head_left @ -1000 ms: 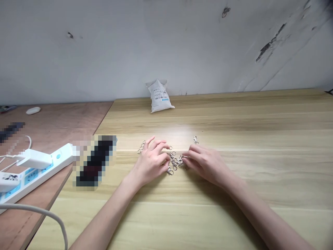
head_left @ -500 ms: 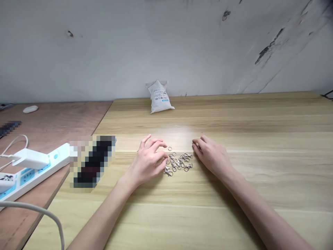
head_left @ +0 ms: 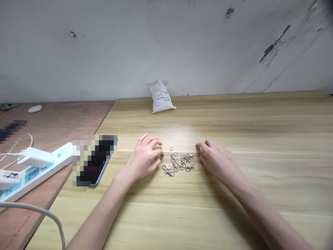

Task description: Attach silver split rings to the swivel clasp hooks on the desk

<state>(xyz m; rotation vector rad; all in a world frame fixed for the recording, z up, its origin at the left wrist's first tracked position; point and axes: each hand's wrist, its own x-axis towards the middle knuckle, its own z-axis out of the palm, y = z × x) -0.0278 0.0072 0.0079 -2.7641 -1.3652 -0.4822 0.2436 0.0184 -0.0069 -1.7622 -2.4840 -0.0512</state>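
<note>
Several silver swivel lobster clasps (head_left: 179,163) lie in a loose cluster on the wooden table between my hands. Two small metal split rings, one ring (head_left: 171,149) and another ring (head_left: 176,154), rest at the cluster's far edge. My left hand (head_left: 146,156) is just left of the clasps, its thumb and index finger drawn together; whatever may be between them is hidden. To the right, my right hand (head_left: 215,160) is closed on a small silver clasp (head_left: 201,150), which shows only in part between thumb and fingers.
A white labelled packet (head_left: 162,99) stands near the wall. On the left are a blurred phone (head_left: 102,170) and a white power strip (head_left: 39,177) with chargers. A grey cable (head_left: 44,210) curves across the lower left, and a white oval case (head_left: 35,109) lies farther back.
My left hand has drawn back left from the clasps, and the ring by its fingertips no longer shows. My right hand has shifted slightly right with its clasp. The view has turned slightly.
</note>
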